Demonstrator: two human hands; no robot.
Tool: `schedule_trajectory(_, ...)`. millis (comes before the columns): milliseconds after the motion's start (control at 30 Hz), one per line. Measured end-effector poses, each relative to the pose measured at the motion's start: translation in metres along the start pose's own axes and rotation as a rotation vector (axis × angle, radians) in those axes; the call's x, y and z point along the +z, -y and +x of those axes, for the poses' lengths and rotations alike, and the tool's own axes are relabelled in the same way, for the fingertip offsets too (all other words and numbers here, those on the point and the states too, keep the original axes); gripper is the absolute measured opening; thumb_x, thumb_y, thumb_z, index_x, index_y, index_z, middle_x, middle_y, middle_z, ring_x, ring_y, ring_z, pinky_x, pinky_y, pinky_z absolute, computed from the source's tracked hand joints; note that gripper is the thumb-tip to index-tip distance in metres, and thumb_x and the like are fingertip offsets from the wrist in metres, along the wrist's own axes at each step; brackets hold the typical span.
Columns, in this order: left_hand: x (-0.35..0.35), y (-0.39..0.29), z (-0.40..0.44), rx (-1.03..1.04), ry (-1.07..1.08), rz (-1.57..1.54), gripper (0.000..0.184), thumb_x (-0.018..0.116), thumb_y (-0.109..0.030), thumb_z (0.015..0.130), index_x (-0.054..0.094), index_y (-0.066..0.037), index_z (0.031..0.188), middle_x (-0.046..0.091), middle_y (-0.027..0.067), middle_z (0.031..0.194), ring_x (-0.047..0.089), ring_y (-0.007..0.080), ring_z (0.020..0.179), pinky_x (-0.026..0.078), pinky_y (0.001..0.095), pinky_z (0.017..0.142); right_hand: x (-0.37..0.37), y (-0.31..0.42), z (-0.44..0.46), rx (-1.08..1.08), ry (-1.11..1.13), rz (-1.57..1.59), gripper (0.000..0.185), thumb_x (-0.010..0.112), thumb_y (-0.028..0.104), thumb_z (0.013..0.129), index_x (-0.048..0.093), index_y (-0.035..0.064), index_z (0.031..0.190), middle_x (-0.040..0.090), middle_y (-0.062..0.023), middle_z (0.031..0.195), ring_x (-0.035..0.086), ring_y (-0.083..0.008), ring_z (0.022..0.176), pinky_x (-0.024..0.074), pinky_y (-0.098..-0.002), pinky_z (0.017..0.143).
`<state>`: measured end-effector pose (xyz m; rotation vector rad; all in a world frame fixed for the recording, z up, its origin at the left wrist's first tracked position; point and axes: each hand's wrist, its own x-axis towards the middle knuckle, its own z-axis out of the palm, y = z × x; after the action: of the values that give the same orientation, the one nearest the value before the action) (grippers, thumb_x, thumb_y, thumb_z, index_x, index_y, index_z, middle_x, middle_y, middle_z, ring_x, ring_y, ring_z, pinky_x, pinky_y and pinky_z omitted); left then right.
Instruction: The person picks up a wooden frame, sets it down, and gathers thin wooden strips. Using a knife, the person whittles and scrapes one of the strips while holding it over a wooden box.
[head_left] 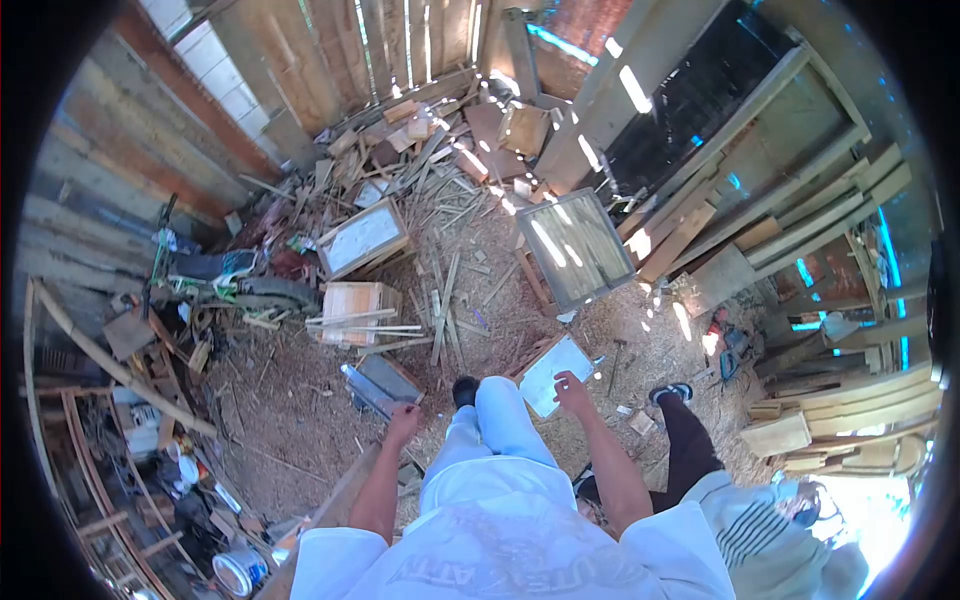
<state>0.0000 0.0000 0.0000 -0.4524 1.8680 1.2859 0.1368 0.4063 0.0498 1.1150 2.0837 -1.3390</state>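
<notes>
My left hand (403, 424) hangs low beside my leg, just below a dark shallow box (384, 384) on the ground; its fingers are too small to make out. Over the lower right part of a white-topped box (556, 374), my right hand (573, 392) has its fingers bent, and nothing visible is held. Whether it touches that box, I cannot tell. Ahead of me a wooden box (357, 312) carries several thin strips across it. Behind that stands a white-panelled box (362, 240). A grey framed panel (575, 248) lies farther ahead to the right.
Wood scraps (440, 190) cover the ground ahead. A bicycle or motorbike (235, 275) stands left, and a white bucket (239, 571) lower left. Another person (770, 530) is close on my right, one foot forward. Planks (800, 230) lean along the right wall.
</notes>
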Motion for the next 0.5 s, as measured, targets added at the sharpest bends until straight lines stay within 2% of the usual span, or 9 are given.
schedule_trajectory(67, -0.003, -0.016, 0.016, 0.023, 0.029, 0.258, 0.022, 0.055, -0.020, 0.091, 0.062, -0.002, 0.100, 0.065, 0.0090, 0.078, 0.061, 0.0170, 0.066, 0.050, 0.0318, 0.062, 0.005, 0.014, -0.008, -0.086, -0.088, 0.089, 0.029, 0.055, 0.012, 0.087, 0.052, 0.0084, 0.115, 0.062, -0.0101, 0.094, 0.068, -0.0196, 0.068, 0.0548, -0.0328, 0.053)
schedule_trajectory(100, 0.003, -0.025, 0.032, 0.025, 0.037, 0.282, 0.022, 0.055, -0.020, 0.091, 0.062, -0.002, 0.100, 0.065, 0.0090, 0.078, 0.061, 0.0170, 0.066, 0.050, 0.0318, 0.062, -0.009, 0.018, -0.006, -0.075, -0.096, 0.111, 0.029, 0.055, 0.012, 0.087, 0.052, 0.0084, 0.115, 0.062, -0.0101, 0.094, 0.068, -0.0196, 0.068, 0.0548, -0.0328, 0.053)
schedule_trajectory(167, 0.007, -0.012, 0.087, 0.156, 0.046, 0.367, 0.021, 0.054, -0.019, 0.091, 0.061, -0.001, 0.098, 0.065, 0.0082, 0.079, 0.060, 0.0152, 0.065, 0.049, 0.0297, 0.059, -0.015, 0.012, -0.001, -0.098, -0.161, 0.145, 0.030, 0.056, 0.012, 0.086, 0.051, 0.0085, 0.115, 0.062, -0.0105, 0.094, 0.068, -0.0199, 0.069, 0.0531, -0.0323, 0.050)
schedule_trajectory(267, 0.031, -0.073, 0.083, 0.132, 0.131, 0.219, 0.020, 0.055, -0.019, 0.090, 0.061, -0.002, 0.098, 0.065, 0.0077, 0.081, 0.061, 0.0151, 0.066, 0.049, 0.0291, 0.059, -0.020, -0.032, 0.025, -0.089, -0.241, 0.152, 0.031, 0.058, 0.014, 0.086, 0.050, 0.0087, 0.115, 0.062, -0.0095, 0.094, 0.067, -0.0187, 0.068, 0.0526, -0.0329, 0.049)
schedule_trajectory(367, 0.047, -0.117, 0.092, 0.140, 0.153, 0.307, 0.020, 0.054, -0.019, 0.090, 0.060, -0.002, 0.099, 0.065, 0.0071, 0.083, 0.060, 0.0142, 0.064, 0.048, 0.0288, 0.057, -0.027, -0.078, 0.073, -0.087, -0.343, 0.097, 0.033, 0.060, 0.015, 0.085, 0.049, 0.0092, 0.116, 0.060, -0.0079, 0.092, 0.064, -0.0169, 0.067, 0.0530, -0.0334, 0.050)
schedule_trajectory(500, 0.059, -0.160, 0.126, 0.133, 0.213, 0.403, 0.021, 0.054, -0.019, 0.091, 0.058, -0.001, 0.100, 0.065, 0.0071, 0.083, 0.060, 0.0137, 0.064, 0.048, 0.0280, 0.056, -0.057, -0.077, 0.128, 0.041, -0.415, 0.237, 0.038, 0.063, 0.016, 0.084, 0.049, 0.0058, 0.118, 0.059, -0.0055, 0.090, 0.061, -0.0149, 0.067, 0.0506, -0.0312, 0.046)
